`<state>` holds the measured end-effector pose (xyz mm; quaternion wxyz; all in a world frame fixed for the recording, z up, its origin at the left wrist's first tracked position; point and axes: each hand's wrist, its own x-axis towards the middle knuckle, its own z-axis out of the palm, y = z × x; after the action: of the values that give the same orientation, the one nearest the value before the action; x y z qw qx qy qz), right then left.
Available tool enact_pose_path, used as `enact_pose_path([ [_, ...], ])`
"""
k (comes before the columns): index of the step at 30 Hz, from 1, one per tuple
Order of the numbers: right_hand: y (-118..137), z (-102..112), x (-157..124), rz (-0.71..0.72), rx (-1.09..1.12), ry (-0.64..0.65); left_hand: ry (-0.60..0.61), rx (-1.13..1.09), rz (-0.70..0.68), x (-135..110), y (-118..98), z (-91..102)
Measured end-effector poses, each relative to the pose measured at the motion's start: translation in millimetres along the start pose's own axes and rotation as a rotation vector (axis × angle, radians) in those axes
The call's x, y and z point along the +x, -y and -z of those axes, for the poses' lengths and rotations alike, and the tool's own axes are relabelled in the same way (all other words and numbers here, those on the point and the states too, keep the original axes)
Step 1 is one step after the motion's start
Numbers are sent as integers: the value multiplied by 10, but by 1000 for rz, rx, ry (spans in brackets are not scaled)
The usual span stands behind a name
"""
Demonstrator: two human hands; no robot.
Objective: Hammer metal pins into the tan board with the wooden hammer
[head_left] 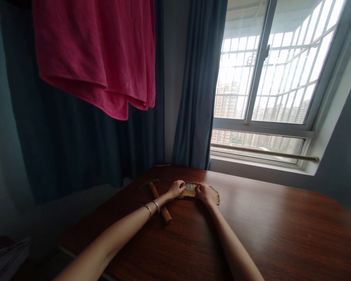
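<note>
A small wooden instrument with metal tines (190, 189), like a thumb piano, lies near the far edge of a dark wooden table (266, 226). My left hand (177, 189) grips its left side with the fingers curled. My right hand (204, 192) is closed over its right side and covers part of it. Two bracelets sit on my left wrist. A small hammer with a wooden handle (160, 203) lies on the table just under my left forearm.
A pink cloth (99, 54) hangs overhead at the upper left. Dark blue curtains (195, 86) frame a barred window (275, 74) behind the table. The table's left edge (105, 207) drops off toward a pale floor.
</note>
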<state>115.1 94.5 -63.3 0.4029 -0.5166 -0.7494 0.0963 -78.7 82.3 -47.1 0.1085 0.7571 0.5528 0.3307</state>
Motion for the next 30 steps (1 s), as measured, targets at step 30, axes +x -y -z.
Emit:
enact_pose_path([
  [30,241,324,-137,138,122,237,269,94,-237,-150,-249,461],
])
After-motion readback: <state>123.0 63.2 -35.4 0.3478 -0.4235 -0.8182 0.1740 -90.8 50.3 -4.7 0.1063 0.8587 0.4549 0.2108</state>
